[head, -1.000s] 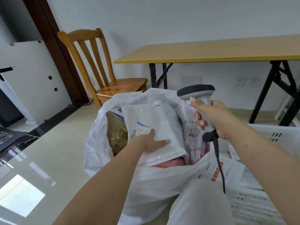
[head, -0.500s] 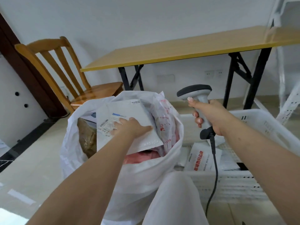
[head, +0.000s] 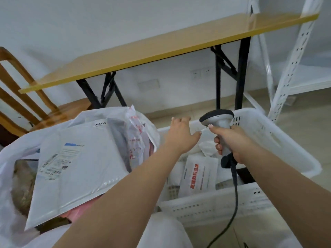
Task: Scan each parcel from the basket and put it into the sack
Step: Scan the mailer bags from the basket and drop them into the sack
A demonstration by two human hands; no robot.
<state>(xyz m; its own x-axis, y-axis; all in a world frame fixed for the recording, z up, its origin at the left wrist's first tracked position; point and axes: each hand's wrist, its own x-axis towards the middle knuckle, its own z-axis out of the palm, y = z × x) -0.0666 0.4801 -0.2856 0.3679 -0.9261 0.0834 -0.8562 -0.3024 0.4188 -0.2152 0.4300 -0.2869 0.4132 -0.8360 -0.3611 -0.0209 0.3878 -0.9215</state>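
parcels fill the big white sack [head: 23,158] on the left side. it is thin, soft plastic and it crinkles at the edges. on top lies a flat white mailer [head: 77,169] with a printed label, smooth and a bit shiny, with a sealed strip along its low edge. it leans over a pink bag [head: 78,211] and a brown lumpy one [head: 22,187]. a clear bag with red print [head: 136,133] stands behind it.

next comes the left hand [head: 180,135]. its fingers are spread and straight and it holds nothing. it hangs over the gap between the sack and the basket, with the fingertips over the basket's far rim. i think one parcel is done and the hand is going for a new one.

in the white basket [head: 268,140], hard plastic with little slots in its walls, lie more parcels. one white mailer with red words [head: 198,174] lies flat near the front wall. a crumpled white one [head: 207,148] sits just behind it.

the right hand [head: 231,142] is curled tight round the handle of the grey scanner [head: 217,119]. its dark cord [head: 234,190] hangs down over the front wall.

the next move, i think, needs the left hand to dip down, pinch one soft mailer by an edge, and turn its label up to the scanner. the bags are slippery and floppy, so a firm pinch would help.
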